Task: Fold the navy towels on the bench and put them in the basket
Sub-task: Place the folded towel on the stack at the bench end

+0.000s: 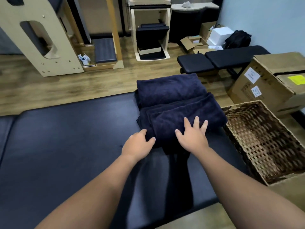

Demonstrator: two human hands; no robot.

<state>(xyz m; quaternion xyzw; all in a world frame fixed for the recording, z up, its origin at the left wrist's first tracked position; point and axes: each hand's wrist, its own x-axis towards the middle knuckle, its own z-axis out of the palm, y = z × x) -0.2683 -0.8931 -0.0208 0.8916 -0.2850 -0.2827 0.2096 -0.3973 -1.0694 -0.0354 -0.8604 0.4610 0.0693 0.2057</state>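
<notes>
Two folded navy towels lie on the right part of the dark padded bench [66,146]. The far towel [168,90] sits at the bench's back edge. The near towel [186,111] lies just in front of it, overlapping it. My right hand [193,134] rests flat on top of the near towel with fingers spread. My left hand [138,142] touches that towel's left edge, thumb on the cloth and fingers along its side. The brown wicker basket [270,156] stands on the floor right of the bench and looks empty.
A large cardboard box [267,83] stands behind the basket. A black workout bench [219,60] sits beyond the towels. Wooden exercise equipment [41,40] and small boxes [194,42] line the far wall on the wooden floor.
</notes>
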